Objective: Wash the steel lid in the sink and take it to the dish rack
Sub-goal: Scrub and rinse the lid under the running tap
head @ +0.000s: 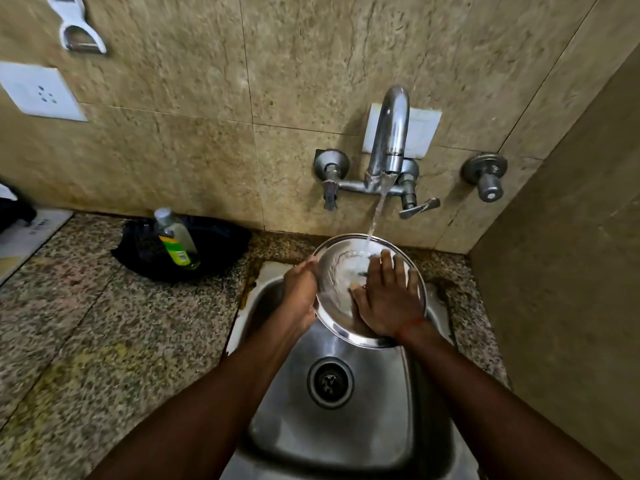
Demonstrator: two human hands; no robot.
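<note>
Steel lid (341, 271), round and shiny with a shallow raised rim, is held tilted above the back of a stainless sink (363, 403), directly under a thin stream of water (375, 216) falling from the wall tap (388, 133). The person's left hand (300, 296) grips the lid's left edge, fingers curled closed around the rim. Their right hand (389, 299) lies flat on the lid's face with fingers spread wide, holding nothing, palm pressed to the metal as if rubbing it. To do this rinse well, the flat hand should probably sweep across the whole face and rim while the gripping hand turns the lid so water reaches every part; wet steel is slippery, so that rim grip needs to be firm. Water pools and ripples on the lid's bright surface. A soap bottle (176, 239) stands on the speckled granite counter (104, 323) to the left. No dish rack is visible.
</note>
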